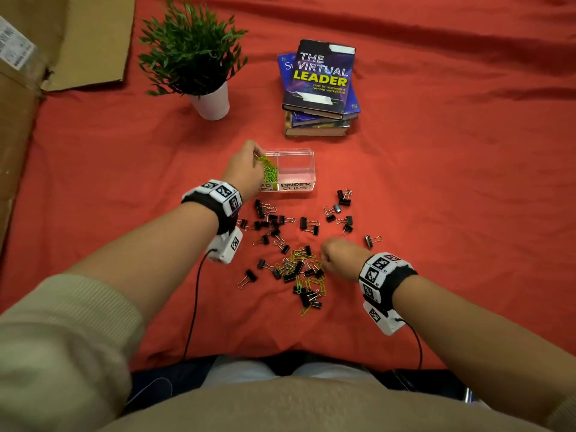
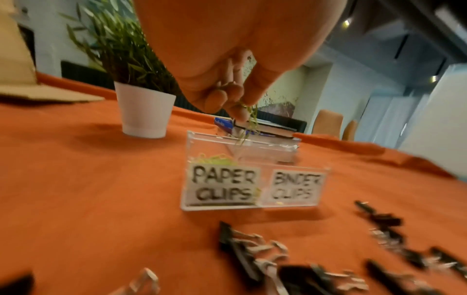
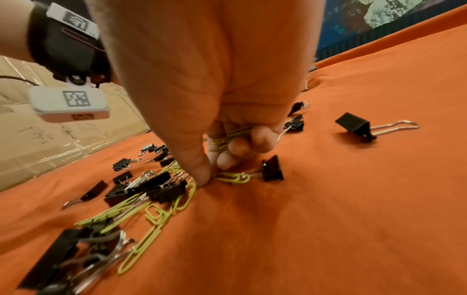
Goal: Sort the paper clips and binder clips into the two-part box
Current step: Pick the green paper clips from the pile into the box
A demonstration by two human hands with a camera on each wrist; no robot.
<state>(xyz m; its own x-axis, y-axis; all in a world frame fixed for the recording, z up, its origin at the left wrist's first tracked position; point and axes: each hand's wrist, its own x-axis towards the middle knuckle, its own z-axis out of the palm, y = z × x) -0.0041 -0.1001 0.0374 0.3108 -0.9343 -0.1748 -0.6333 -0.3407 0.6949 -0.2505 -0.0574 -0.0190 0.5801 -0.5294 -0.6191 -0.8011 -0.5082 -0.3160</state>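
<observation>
A clear two-part box (image 1: pixel 312 169) labelled PAPER CLIPS and BINDER CLIPS (image 2: pixel 297 186) stands on the red cloth. Green paper clips (image 1: pixel 270 176) lie in its left part; the right part looks bare. My left hand (image 1: pixel 255 155) hovers over the left part and pinches a dangling bunch of green paper clips (image 2: pixel 252 119). My right hand (image 3: pixel 215 169) is down at the mixed pile (image 1: pixel 299 269). It holds some paper clips (image 3: pixel 232 133) in its curled fingers and pinches another (image 3: pixel 232 177) on the cloth, beside a black binder clip (image 3: pixel 271 168).
Black binder clips (image 1: pixel 308 224) lie scattered between the box and the pile. A potted plant (image 1: pixel 212 101) stands behind the box on the left and a stack of books (image 1: pixel 321 88) behind it on the right. Cardboard (image 1: pixel 62 42) lies at the far left.
</observation>
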